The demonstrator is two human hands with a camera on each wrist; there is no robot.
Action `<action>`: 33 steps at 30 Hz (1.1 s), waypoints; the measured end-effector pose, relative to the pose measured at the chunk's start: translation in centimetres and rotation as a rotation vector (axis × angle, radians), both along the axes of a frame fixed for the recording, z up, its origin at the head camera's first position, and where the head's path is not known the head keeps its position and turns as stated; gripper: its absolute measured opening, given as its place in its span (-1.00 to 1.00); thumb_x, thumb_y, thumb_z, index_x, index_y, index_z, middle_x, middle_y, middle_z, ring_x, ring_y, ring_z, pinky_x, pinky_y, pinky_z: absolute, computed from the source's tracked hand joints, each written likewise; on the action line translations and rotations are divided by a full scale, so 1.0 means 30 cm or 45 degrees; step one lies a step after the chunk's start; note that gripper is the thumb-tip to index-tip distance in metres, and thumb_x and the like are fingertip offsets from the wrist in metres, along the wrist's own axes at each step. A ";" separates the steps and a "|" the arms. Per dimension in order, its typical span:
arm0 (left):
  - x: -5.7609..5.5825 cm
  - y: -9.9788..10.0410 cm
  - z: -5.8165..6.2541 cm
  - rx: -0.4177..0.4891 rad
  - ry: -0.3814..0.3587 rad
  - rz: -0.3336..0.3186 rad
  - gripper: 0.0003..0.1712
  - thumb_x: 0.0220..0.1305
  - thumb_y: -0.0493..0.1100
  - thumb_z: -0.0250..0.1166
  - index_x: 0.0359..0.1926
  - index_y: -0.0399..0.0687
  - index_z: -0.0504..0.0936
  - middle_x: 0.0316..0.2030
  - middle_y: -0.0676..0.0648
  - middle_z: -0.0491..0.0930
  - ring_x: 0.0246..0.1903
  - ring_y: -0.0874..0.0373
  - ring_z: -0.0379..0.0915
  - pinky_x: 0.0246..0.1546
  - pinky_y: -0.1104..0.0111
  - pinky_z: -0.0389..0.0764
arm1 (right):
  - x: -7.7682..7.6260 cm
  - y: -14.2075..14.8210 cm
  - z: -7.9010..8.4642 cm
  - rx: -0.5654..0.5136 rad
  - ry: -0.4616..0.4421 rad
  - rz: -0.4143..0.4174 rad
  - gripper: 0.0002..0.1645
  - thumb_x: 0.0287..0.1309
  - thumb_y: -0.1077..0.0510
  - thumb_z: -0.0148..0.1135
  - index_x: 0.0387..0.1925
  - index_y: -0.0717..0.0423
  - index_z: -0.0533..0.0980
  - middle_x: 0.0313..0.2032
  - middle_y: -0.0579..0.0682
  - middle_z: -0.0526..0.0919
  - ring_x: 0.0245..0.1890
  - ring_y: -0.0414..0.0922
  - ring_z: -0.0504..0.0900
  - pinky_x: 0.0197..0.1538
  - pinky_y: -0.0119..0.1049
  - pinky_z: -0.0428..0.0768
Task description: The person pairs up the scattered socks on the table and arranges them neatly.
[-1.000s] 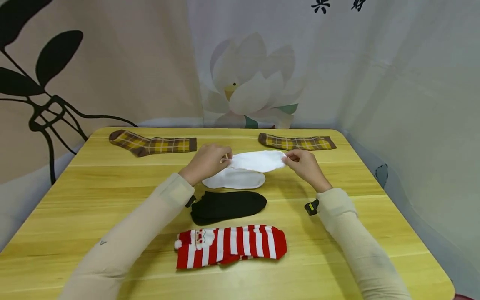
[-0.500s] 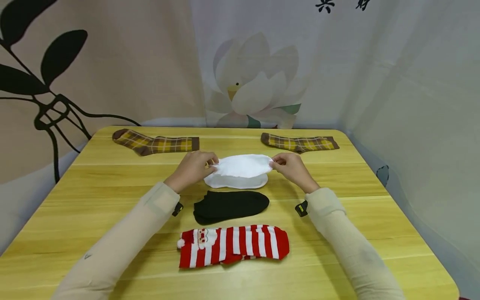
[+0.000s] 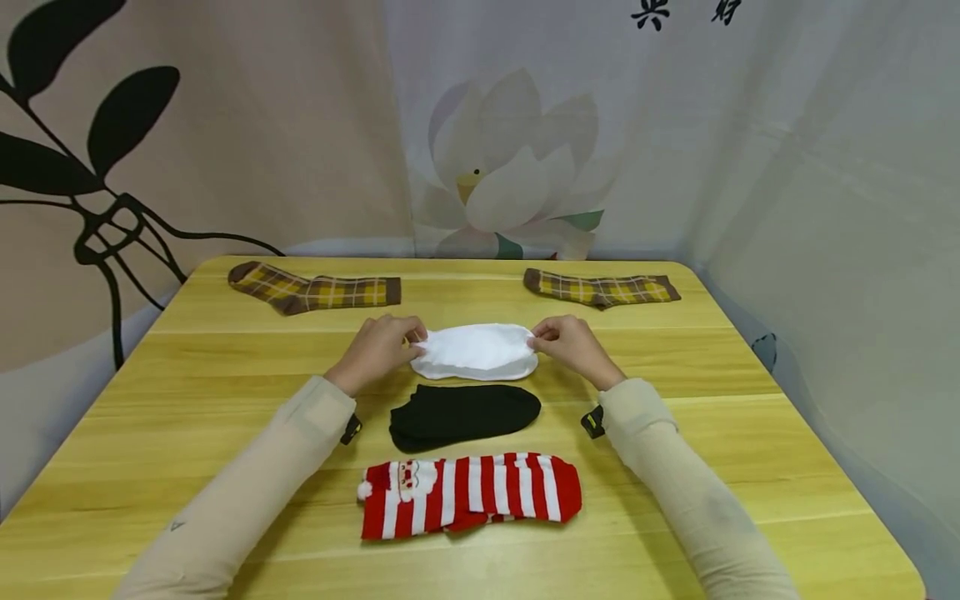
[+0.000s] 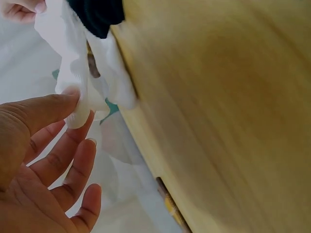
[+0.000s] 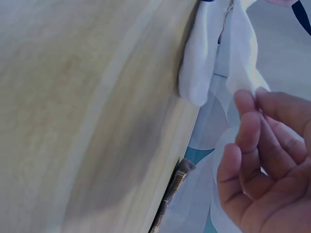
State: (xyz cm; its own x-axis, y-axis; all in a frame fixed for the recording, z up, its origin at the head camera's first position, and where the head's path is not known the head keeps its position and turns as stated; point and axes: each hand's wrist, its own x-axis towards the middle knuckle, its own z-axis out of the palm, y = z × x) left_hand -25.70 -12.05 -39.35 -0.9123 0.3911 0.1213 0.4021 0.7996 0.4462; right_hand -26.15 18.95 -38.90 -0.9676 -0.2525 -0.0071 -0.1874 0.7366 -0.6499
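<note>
Between both hands a white ankle sock (image 3: 476, 343) is stretched lengthwise, one end pinched by each. My left hand (image 3: 378, 350) grips its left end between thumb and fingertips; in the left wrist view that thumb and forefinger press the white cloth (image 4: 75, 104). My right hand (image 3: 573, 346) pinches the opposite end, also plain in the right wrist view, where the fingers (image 5: 250, 128) curl inward. A second white sock (image 3: 480, 372) lies on the table directly below, mostly covered in the head view. In both wrist views a gap shows between the held sock and the lying one.
A pair of black socks (image 3: 465, 414) lies nearer the person, then red-and-white striped socks (image 3: 472, 495) with a bearded face. Two yellow-brown plaid socks, left (image 3: 315, 289) and right (image 3: 602, 287), lie along the far edge of the wooden table (image 3: 712, 467). A printed curtain (image 3: 300, 125) hangs behind.
Both hands have come down and toward the person, shifting left with the stretched white sock. It now overlaps most of the second white sock, which showed more fully before.
</note>
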 end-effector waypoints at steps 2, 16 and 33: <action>-0.005 0.000 -0.013 -0.006 0.001 -0.010 -0.85 0.24 -0.13 0.33 -0.17 -0.02 0.66 -0.25 -0.02 0.71 -0.16 -0.01 0.50 -0.02 0.03 0.33 | -0.002 0.001 -0.005 0.011 -0.019 -0.002 -0.73 0.24 0.09 0.25 -0.14 0.19 0.64 -0.20 0.13 0.71 -0.18 -0.02 0.67 -0.10 -0.15 0.61; -0.004 0.017 -0.037 -0.078 -0.051 -0.060 -0.86 0.24 -0.13 0.33 -0.18 -0.03 0.66 -0.26 -0.02 0.71 -0.17 -0.01 0.53 0.02 -0.04 0.33 | -0.015 0.009 -0.056 0.085 -0.114 0.057 -0.84 0.19 0.15 0.29 -0.31 0.21 0.64 -0.34 0.06 0.70 -0.41 -0.15 0.53 -0.25 -0.32 0.50; -0.017 0.014 -0.039 -0.083 -0.121 -0.012 -0.92 0.22 -0.18 0.33 -0.27 -0.05 0.62 -0.25 -0.05 0.67 -0.33 0.08 0.49 -0.10 0.06 0.40 | -0.037 -0.015 -0.064 0.221 -0.144 0.100 -0.88 0.14 0.20 0.32 -0.38 0.21 0.63 -0.45 0.02 0.62 -0.51 -0.17 0.40 -0.36 -0.35 0.39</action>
State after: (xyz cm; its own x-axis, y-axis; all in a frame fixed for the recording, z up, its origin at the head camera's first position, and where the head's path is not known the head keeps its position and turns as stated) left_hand -26.22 -11.62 -40.51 -0.9146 0.4042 0.0088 0.3685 0.8243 0.4298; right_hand -27.26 18.51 -40.81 -0.9355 -0.3128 -0.1643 -0.1819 0.8250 -0.5350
